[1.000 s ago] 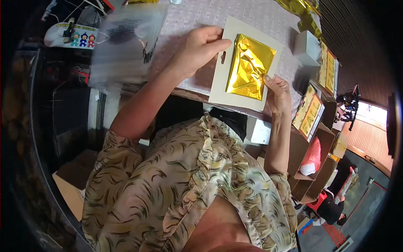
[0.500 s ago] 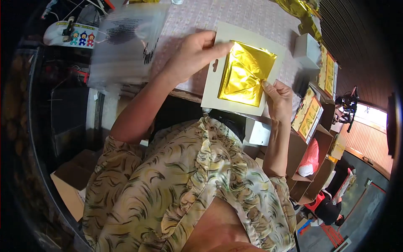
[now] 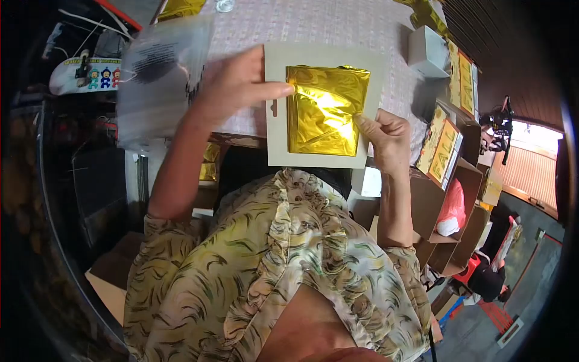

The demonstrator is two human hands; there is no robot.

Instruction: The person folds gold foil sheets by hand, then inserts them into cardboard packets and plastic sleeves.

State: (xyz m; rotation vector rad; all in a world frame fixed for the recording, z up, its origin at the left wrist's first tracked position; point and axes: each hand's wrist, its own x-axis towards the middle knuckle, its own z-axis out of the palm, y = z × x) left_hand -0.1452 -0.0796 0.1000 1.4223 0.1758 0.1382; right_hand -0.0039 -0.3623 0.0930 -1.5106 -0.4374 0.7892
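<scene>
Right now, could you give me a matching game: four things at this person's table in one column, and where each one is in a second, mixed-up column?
Things:
1. gold foil
2. card
3. clear bags
4. white box

Places:
A. far right on the table, beyond the card
B. left of the left hand, blurred
C. lying on the card, touched by the left hand and the right hand
D. under the gold foil, with a hang hole near its left edge

Pairs: 1-C, 2-D, 3-B, 4-A.
</scene>
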